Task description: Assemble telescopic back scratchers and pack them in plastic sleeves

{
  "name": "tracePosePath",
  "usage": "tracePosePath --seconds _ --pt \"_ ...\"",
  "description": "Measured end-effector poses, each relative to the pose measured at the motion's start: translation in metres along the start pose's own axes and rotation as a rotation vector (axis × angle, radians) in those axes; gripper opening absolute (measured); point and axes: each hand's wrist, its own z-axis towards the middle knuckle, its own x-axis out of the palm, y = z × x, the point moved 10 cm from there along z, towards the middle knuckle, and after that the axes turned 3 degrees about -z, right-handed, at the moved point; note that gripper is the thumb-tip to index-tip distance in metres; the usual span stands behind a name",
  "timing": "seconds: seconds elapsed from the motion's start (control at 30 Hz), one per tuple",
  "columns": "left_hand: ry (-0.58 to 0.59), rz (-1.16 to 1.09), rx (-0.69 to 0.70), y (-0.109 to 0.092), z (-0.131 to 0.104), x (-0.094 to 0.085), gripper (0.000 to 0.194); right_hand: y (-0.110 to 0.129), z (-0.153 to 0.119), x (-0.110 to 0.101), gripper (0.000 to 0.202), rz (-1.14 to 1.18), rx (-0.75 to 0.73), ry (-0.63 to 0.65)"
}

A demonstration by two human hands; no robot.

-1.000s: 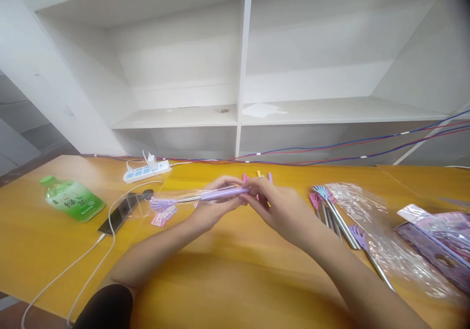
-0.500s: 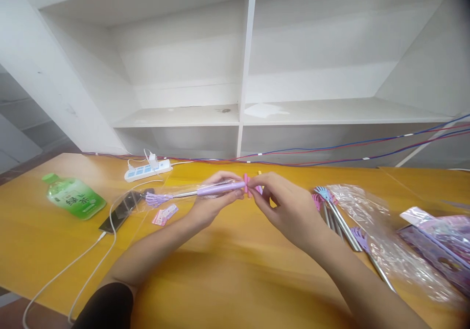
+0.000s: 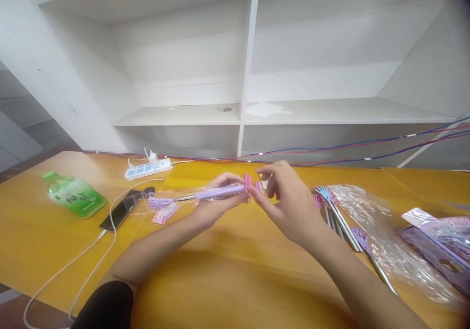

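Your left hand [image 3: 212,209] is clamped on the purple-handled scratcher [image 3: 220,191], thumb below the handle and fingers above. The scratcher lies almost level across your front, its claw end pointing left, with a clear sleeve [image 3: 138,206] around it. Your right hand [image 3: 292,206] has thumb and forefinger apart, just beyond the handle's end; you cannot tell whether the thumb touches the pink handles [image 3: 248,182] there. Between your hands, further back, a yellow handle [image 3: 263,182] shows in part.

Below the claw end, printed cards [image 3: 165,214] lie on the tabletop [image 3: 220,275]. To their left is a phone [image 3: 120,211] with a white cable [image 3: 85,256] plugged in, then a green-labelled bottle [image 3: 77,195] on its side. A power strip [image 3: 147,169] sits behind. Right of your right hand lie more scratchers [image 3: 343,225], crumpled clear plastic [image 3: 398,253] and a purple package [image 3: 431,250]. White shelves [image 3: 176,116] stand at the back.
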Motion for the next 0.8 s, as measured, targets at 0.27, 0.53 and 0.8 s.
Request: tracePosePath --seconds 0.27,0.53,0.8 --pt "0.035 -0.081 -0.089 0.022 0.002 0.001 0.035 -0.017 0.005 0.039 0.036 0.512 0.184 0.211" --pt "-0.046 -0.264 -0.057 0.014 0.007 -0.011 0.037 -0.053 0.009 0.002 0.040 0.468 0.297 0.010" --pt "-0.184 -0.328 -0.082 0.017 0.009 -0.027 0.039 -0.043 0.014 0.009 0.042 0.756 0.275 0.166"
